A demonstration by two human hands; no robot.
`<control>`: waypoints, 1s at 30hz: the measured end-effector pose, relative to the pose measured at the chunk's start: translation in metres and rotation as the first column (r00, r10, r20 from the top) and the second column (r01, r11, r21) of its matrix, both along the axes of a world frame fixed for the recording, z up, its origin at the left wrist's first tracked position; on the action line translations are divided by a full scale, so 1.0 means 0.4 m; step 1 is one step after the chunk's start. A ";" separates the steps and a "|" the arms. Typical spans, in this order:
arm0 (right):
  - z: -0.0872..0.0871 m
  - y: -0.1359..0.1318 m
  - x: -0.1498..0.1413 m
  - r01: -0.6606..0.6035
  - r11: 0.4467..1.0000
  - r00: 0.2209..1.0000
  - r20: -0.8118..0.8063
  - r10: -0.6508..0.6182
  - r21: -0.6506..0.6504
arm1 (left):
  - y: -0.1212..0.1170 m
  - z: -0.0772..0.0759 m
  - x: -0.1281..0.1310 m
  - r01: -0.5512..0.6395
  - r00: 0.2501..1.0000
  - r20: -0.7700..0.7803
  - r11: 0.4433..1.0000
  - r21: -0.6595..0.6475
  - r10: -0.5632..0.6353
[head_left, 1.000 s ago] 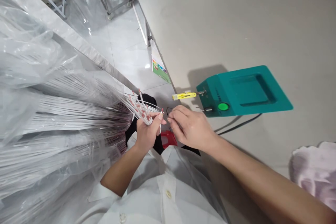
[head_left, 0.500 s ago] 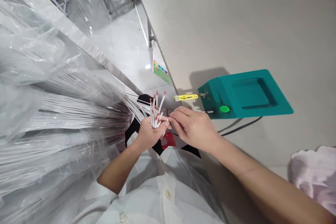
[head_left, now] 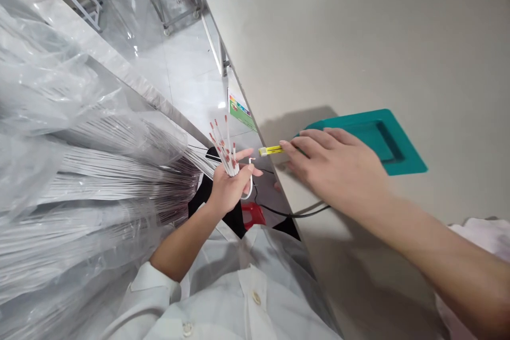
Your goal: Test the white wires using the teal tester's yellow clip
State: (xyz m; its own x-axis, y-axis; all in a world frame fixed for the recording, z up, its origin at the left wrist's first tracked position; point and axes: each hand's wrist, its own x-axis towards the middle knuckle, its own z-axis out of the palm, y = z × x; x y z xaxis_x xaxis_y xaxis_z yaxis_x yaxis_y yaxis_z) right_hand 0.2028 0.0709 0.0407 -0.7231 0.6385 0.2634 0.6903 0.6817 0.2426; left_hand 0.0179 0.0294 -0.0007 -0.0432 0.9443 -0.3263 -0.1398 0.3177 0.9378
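My left hand [head_left: 228, 188] is closed around a bundle of white wires [head_left: 229, 160], their reddish bare tips pointing up. From it one wire [head_left: 251, 183] bends up on its own, its bare end beside my outstretched left fingers. On the table my right hand [head_left: 338, 170] lies over the front of a teal box [head_left: 402, 143], fingers bent over it and thumb hidden. A yellow piece [head_left: 271, 150] with a clear tip sticks out from the box toward the table edge; a right fingertip reaches its inner end. The box's green button is covered.
White wires in bulk [head_left: 111, 178], partly under clear plastic sheets [head_left: 48, 85], lie at the left. A black cable [head_left: 306, 215] droops over the edge of the grey table [head_left: 358, 37]. A pale cloth [head_left: 486, 239] lies at right; a red object [head_left: 253, 215] is below.
My right hand has left the wire end near my left hand and moved right onto the teal box. The box has shifted a little left. The single wire now stands free.
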 end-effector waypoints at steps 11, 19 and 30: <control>0.027 0.078 -0.024 0.038 0.956 0.989 0.147 0.005 -0.290 | 0.027 -0.010 0.015 0.018 0.996 0.086 0.998 0.052 -0.022; -0.019 0.088 -0.003 -0.047 0.967 0.998 -0.055 0.035 -0.250 | 0.034 -0.014 0.028 0.000 0.996 0.091 1.000 -0.009 0.001; -0.014 0.090 -0.004 -0.042 0.973 0.999 -0.015 0.039 -0.225 | 0.044 -0.005 0.035 0.025 1.000 0.002 0.995 -0.098 -0.025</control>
State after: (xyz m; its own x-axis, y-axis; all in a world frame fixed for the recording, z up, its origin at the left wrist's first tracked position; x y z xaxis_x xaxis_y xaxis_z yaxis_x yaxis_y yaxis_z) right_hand 0.2014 0.1067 0.0349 -0.7476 0.6525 0.1235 0.6626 0.7455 0.0724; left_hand 0.0319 0.0470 -0.0026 -0.0195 0.9087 -0.4170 -0.1308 0.4112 0.9021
